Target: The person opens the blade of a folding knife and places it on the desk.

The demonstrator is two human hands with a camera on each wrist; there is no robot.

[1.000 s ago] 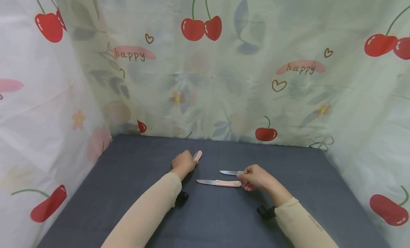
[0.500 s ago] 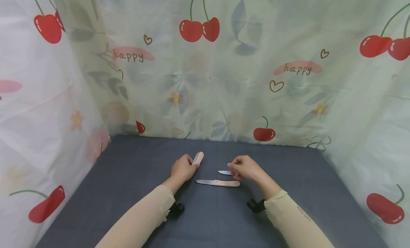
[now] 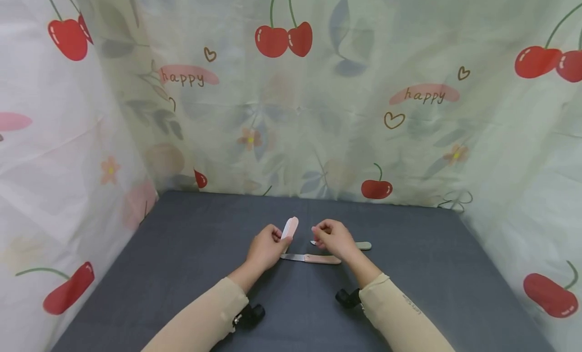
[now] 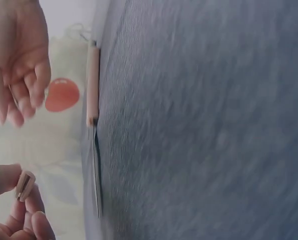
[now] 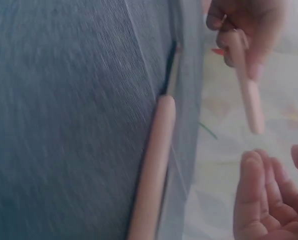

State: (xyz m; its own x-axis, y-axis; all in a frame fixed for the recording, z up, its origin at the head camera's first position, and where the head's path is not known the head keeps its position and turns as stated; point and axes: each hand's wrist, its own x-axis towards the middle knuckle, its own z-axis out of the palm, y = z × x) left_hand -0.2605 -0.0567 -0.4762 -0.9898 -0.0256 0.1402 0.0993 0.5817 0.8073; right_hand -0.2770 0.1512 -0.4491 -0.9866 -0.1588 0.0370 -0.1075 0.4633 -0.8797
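- You have a dark grey table (image 3: 182,251) under the work.
- Around you hangs a pale curtain (image 3: 318,114) printed with red cherries, leaves, hearts and the word "happy".
- It closes off three sides.

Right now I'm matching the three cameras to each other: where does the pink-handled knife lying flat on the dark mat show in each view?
Head: the pink-handled knife lies at centre, just nearer than both hands, blade pointing left.
Left wrist: it runs vertically along the mat's left edge, handle up.
Right wrist: its handle runs up the middle, blurred.
Shared landmark: the pink sheath that the left hand holds.
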